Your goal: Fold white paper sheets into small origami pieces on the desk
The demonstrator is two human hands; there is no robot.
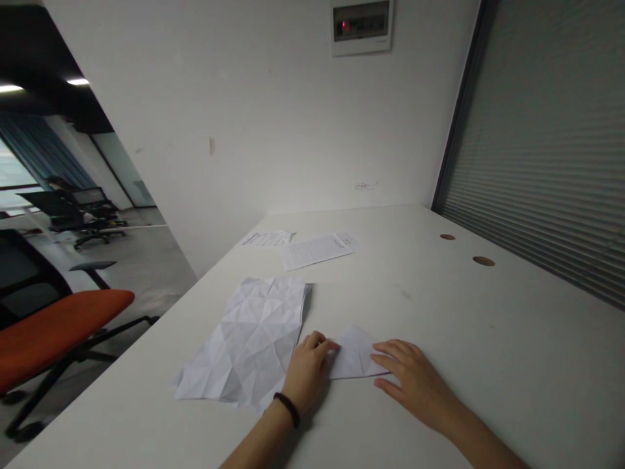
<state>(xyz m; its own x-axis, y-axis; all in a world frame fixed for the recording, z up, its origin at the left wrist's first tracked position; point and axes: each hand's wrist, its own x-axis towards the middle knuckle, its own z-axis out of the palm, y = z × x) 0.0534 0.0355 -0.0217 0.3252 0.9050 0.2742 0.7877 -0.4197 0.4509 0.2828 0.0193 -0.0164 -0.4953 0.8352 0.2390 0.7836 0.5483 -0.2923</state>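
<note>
A folded sheet of white paper (pixel 357 355), roughly triangular with a crease down its middle, lies flat on the white table. My left hand (pixel 311 366), with a dark band at the wrist, rests at the paper's left corner; its fingers are curled and the fingertips press on that corner. At the right corner is my right hand (pixel 406 372), its fingers spread and the fingertips over the paper's edge. Just left of my left hand lies a stack of creased white sheets (pixel 261 332), marked all over with fold lines.
Printed sheets (pixel 319 251) and a smaller paper with writing (pixel 267 238) lie farther back on the table (pixel 488 339). Two round cable holes (pixel 483 261) are near the right edge. An orange chair (pixel 63 326) stands at the left; a person sits in the distance.
</note>
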